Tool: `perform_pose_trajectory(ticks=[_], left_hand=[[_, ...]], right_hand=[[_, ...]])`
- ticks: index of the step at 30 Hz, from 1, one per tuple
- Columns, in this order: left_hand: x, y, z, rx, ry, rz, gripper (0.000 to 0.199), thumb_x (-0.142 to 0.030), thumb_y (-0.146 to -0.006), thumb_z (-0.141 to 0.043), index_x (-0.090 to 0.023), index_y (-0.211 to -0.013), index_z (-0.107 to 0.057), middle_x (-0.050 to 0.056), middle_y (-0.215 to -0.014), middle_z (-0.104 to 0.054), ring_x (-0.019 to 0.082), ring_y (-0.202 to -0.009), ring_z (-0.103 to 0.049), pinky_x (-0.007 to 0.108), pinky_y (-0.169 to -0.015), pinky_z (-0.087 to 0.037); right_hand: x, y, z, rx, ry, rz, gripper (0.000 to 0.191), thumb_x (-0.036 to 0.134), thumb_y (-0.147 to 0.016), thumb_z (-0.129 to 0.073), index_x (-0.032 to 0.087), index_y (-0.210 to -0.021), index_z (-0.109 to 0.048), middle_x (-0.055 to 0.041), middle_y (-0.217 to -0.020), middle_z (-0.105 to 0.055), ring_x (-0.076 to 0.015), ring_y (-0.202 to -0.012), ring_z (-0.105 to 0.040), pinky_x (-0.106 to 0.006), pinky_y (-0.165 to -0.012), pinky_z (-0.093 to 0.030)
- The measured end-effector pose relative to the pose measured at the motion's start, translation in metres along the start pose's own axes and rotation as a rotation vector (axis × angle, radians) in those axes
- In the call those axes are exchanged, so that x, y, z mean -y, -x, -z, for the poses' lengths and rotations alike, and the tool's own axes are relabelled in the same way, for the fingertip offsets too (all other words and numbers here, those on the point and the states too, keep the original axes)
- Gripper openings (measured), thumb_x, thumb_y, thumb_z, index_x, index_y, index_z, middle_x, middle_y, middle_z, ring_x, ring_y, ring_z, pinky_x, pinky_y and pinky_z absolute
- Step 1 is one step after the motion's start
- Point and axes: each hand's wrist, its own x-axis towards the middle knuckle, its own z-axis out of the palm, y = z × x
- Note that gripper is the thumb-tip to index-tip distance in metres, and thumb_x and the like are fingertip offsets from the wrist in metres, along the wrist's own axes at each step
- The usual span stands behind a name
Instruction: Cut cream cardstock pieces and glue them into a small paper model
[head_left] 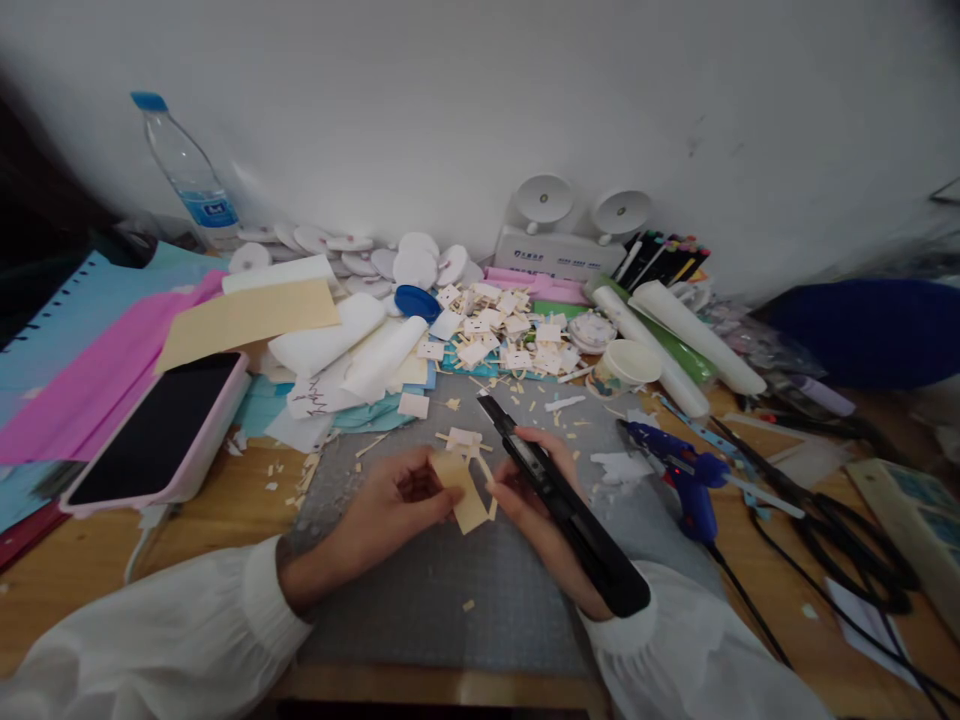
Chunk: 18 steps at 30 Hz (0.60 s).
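My left hand (409, 497) pinches a small pale-yellow paper piece (463, 495) between thumb and fingers, above the grey cutting mat (420, 620). Lying across my right hand (541, 500) is a black utility knife (574, 520), its blade tip pointing up and away to the left. My right fingertips also touch a thin yellow strip (482, 470) at the paper's right edge; whether it is fully separate I cannot tell. Just beyond the paper lies a small cut-out figure (463, 440). Yellow scraps are scattered over the mat.
A pile of cut-out paper figures (495, 325) lies behind the mat. To the right are a blue glue gun (682, 465), black scissors (840, 540) and a paper cup (622, 368). A phone (161, 430), coloured paper (112, 360) and a bottle (187, 175) stand or lie left.
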Motion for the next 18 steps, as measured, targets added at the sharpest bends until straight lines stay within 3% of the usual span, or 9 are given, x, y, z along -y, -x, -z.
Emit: perform_pose_trajectory(ticks=[7, 11, 14, 18], left_hand=[[0.003, -0.005, 0.004, -0.161, -0.022, -0.052, 0.022, -0.031, -0.073, -0.071, -0.015, -0.080, -0.059, 0.001, -0.072, -0.067, 0.013, -0.059, -0.061, 0.025, -0.055, -0.050], [-0.012, -0.006, 0.014, -0.248, -0.155, -0.113, 0.021, -0.032, -0.076, -0.069, -0.015, -0.083, -0.060, 0.001, -0.071, -0.067, 0.014, -0.061, -0.062, 0.023, -0.054, -0.049], [-0.033, -0.013, 0.039, -0.418, -0.230, -0.239, 0.022, -0.031, -0.076, -0.070, -0.015, -0.085, -0.059, 0.000, -0.066, -0.064, 0.013, -0.060, -0.061, 0.022, -0.054, -0.048], [-0.056, -0.032, 0.088, -0.595, -0.341, -0.339, 0.049, -0.031, -0.075, -0.070, -0.018, -0.116, -0.046, 0.001, -0.070, -0.064, 0.020, -0.069, -0.065, 0.032, -0.064, -0.054]], right_hand=[[-0.002, -0.006, 0.008, -0.168, -0.109, -0.041, 0.049, 0.025, -0.079, -0.067, 0.032, -0.122, -0.044, 0.0038, -0.084, -0.056, -0.0094, -0.063, -0.052, -0.022, -0.055, -0.046], [0.003, -0.012, 0.012, -0.283, -0.118, 0.013, 0.047, 0.024, -0.079, -0.067, 0.031, -0.120, -0.045, 0.0039, -0.082, -0.055, -0.0093, -0.064, -0.053, -0.022, -0.056, -0.045], [0.006, -0.015, 0.013, -0.280, -0.134, 0.040, 0.047, 0.023, -0.079, -0.067, 0.031, -0.119, -0.044, 0.0044, -0.080, -0.056, -0.0095, -0.062, -0.056, -0.020, -0.050, -0.043], [0.003, -0.014, 0.012, -0.267, -0.138, 0.036, 0.047, 0.025, -0.079, -0.067, 0.032, -0.119, -0.044, 0.0047, -0.083, -0.057, -0.0071, -0.052, -0.055, -0.018, -0.041, -0.040]])
